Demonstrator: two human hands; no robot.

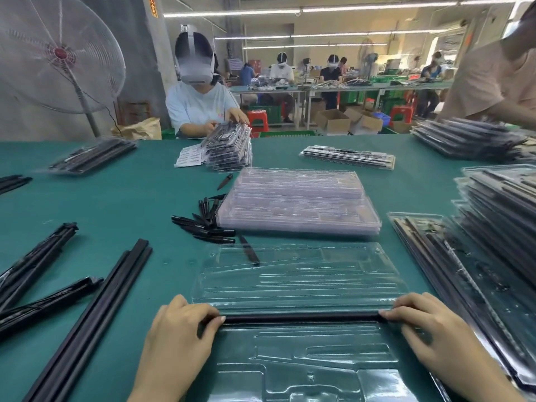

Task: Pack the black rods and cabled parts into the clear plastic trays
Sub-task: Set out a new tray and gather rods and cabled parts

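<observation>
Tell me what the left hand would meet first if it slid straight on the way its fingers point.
The left hand points right along the black rod it grips over the open clear tray. Sliding that way, it would likely first meet the right hand at the rod's other end.

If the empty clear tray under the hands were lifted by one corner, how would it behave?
The clear tray looks thin and see-through, so it is probably light and would flex. Its glossy surface may be slippery. Moulded ribs likely add some stiffness.
</observation>
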